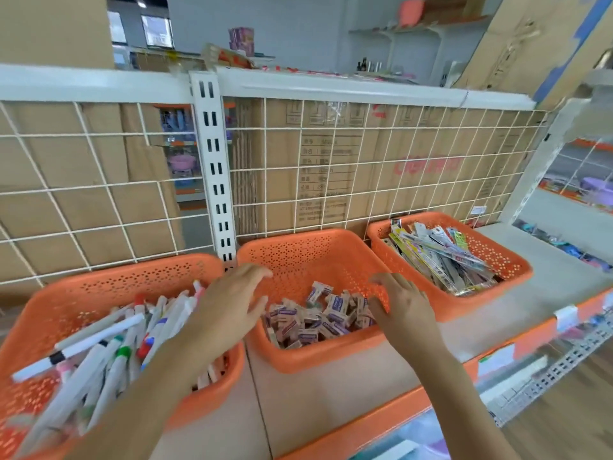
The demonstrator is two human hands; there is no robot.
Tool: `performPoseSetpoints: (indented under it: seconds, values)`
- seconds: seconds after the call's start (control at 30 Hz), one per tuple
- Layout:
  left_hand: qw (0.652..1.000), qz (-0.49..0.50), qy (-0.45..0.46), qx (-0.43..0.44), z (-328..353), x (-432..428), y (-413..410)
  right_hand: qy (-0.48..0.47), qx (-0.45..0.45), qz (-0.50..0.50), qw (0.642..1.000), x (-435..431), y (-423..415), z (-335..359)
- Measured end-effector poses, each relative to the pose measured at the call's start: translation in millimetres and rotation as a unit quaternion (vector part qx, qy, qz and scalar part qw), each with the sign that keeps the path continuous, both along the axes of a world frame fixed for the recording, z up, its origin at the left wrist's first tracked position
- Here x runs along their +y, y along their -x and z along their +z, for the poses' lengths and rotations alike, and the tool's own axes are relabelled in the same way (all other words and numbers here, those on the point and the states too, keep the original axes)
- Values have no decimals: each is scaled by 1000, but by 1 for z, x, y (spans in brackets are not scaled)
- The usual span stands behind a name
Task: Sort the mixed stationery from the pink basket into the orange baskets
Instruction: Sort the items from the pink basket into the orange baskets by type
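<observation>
White wire grid [365, 168] along back of shelf [557, 257], cardboard boxes [331, 144] stacked right behind it; one has a red logo, print too blurred to read. White slotted post [216, 167] upright btwn grid panels. Purple boxes [241, 41] up on top ledge. Pink item [411, 9] on far wall shelf. Tag rail [570, 353] along shelf front.

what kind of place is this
Probably a shop's stationery aisle: a display shelf with a wire grid back, orange baskets holding pens and small boxes, and a label rail on its front edge.
</observation>
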State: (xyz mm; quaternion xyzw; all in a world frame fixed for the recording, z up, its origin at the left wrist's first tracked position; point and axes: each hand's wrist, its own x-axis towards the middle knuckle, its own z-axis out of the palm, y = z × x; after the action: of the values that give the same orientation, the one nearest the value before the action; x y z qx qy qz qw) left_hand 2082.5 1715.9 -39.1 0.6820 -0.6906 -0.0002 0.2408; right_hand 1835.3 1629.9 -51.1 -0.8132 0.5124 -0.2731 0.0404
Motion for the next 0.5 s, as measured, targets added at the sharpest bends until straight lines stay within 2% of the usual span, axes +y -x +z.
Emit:
performPoseSetpoints:
  seconds: [0.2, 0.37, 0.5]
  values:
    - [989, 105, 49, -87, 4, 62, -64, 13, 9, 53, 998, 9, -36, 8]
    - [966, 234, 27, -104, 6, 129, -109, 14, 24, 124, 992, 23, -83, 10]
    - [951, 291, 23, -103, 5, 185, -145, 28, 29, 172, 984, 39, -123, 10]
